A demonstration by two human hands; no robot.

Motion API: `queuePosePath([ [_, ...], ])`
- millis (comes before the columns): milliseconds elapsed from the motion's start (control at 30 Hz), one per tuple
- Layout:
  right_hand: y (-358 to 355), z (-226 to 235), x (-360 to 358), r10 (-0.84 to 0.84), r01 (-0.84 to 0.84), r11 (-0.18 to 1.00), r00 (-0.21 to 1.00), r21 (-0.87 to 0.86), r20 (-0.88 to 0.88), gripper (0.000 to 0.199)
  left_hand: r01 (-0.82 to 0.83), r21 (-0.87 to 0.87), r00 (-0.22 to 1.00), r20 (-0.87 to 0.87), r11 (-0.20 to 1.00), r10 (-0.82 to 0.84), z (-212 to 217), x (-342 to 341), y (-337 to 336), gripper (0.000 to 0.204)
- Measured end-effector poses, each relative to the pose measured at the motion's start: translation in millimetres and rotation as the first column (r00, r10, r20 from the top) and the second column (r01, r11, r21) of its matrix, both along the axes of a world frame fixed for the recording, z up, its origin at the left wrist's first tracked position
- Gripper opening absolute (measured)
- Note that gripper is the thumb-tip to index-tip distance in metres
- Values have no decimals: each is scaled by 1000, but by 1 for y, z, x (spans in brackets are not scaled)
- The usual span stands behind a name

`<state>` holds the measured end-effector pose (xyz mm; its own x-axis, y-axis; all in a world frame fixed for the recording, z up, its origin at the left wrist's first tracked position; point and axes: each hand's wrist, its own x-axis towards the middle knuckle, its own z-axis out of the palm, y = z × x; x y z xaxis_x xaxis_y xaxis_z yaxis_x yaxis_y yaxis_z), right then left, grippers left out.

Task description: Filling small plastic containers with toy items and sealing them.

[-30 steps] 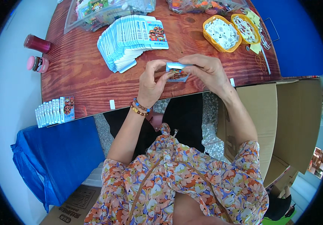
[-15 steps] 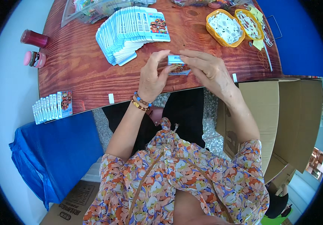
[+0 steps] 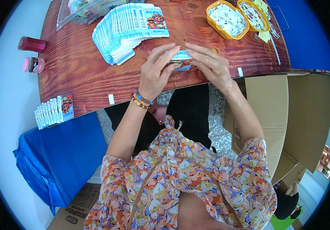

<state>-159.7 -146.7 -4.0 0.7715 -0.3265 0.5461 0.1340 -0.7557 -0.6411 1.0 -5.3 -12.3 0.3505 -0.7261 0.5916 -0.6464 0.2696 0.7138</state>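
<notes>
Between my two hands, near the front of the wooden table, is a small light-blue carton (image 3: 179, 55) with colourful print. My left hand (image 3: 155, 71), bent at the fingers, grips its left end with thumb and fingertips. At the right end my right hand (image 3: 212, 68) holds it in the same way, fingers over the top and thumb on the near side. The fingers cover both ends of the carton. A fanned stack of flat light-blue cartons (image 3: 128, 30) lies just beyond my left hand. At the left table edge several similar cartons (image 3: 54, 112) stand in a row.
Two yellow baskets (image 3: 209, 30) hold small white pieces at the far right, beside rubber bands (image 3: 270, 53). A clear plastic bin (image 3: 63, 19) is at the back left. Two jars (image 3: 35, 64) lie on the left. An open cardboard box (image 3: 266, 115) stands right of my legs.
My right hand's fingers have moved up to the carton's far edge, and both hands now press it from its ends. The whole view has shifted slightly.
</notes>
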Motion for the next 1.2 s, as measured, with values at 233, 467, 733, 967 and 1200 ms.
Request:
queuePosePath([
  [233, -9, 7, 8, 94, -95, 994, 995, -53, -18, 31, 58, -15, 983, -172, 998, -59, -14, 10, 0, 38],
  [467, 8, 25, 0, -36, 51, 983, 995, 175, -90, 27, -8, -90, 998, 55, 996, 13, 19, 1, 12, 30],
  [733, 54, 19, 52, 196, -111, 875, 972, 471, -134, 23, -660, 113, 674, 527, 743, 518, 46, 60, 135, 54],
  [967, 42, 2, 49, 190, -65, 902, 947, 426, -258, 20, -923, 77, 265, 837, 376, 479, 23, 133, 217, 35],
  [1200, 10, -1, 70, -174, 161, 984, 951, -69, -257, 39, -946, 147, 265, 864, 288, 429, 30, 146, 225, 52],
])
